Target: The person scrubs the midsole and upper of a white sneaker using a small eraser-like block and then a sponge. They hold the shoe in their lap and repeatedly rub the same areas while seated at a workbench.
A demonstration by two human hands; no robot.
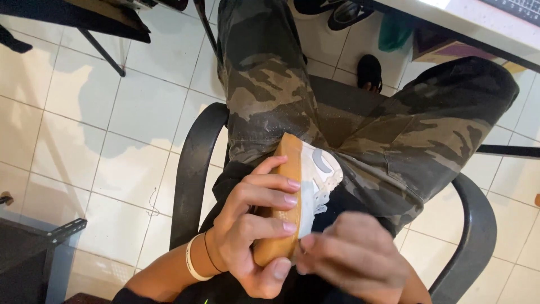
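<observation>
Camouflage-trousered lap (315,112) carrying the work, above black chair's (191,169) front edge. Gripping white shoe (320,169) sole-up, left hand (253,225) curled round tan sole (284,208). Right hand (354,259) blurred, pinching heel edge, apparently; bracing firmly, working slowly.

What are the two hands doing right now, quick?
Left hand: closed around the shoe, gripping its tan sole.
Right hand: blurry, touching the shoe's near end; whether it grips cannot be told.
</observation>
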